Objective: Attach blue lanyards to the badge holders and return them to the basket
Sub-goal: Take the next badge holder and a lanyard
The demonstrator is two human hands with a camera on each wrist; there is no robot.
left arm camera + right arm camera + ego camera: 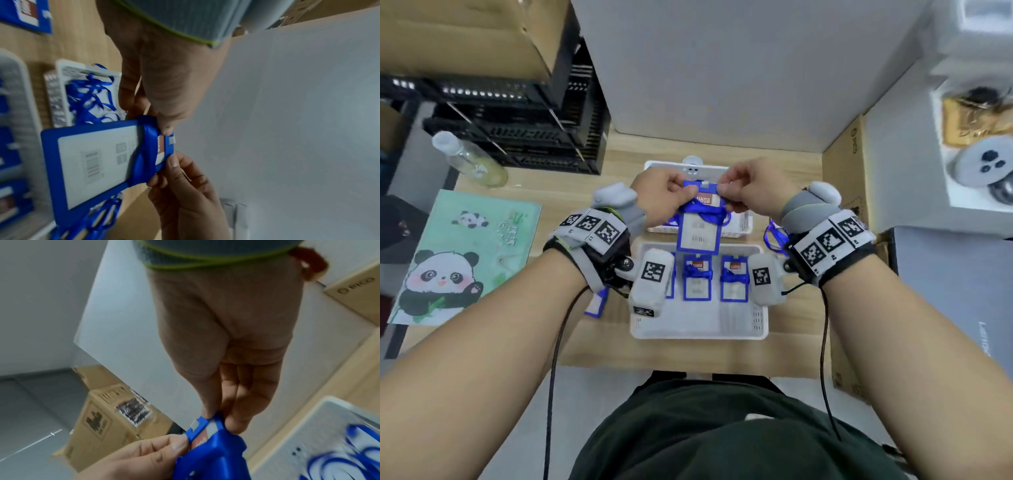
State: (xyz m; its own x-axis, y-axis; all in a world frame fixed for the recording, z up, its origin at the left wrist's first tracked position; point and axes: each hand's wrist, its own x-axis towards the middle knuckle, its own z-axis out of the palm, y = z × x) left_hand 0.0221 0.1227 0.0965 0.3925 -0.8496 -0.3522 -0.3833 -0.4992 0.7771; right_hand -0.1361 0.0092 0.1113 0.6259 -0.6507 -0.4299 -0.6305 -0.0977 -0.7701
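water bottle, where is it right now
In the head view the water bottle lies on its side at the table's far left, beyond the panda folder and in front of the black crates.

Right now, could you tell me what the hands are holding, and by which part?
Both hands, left and right, pinch one blue badge holder by its top edge, a corner each; a blue lanyard is wrapped around it.

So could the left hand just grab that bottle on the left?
Probably not right away. The left hand is busy pinching the badge holder together with the right hand. The path to the bottle looks unobstructed, though.
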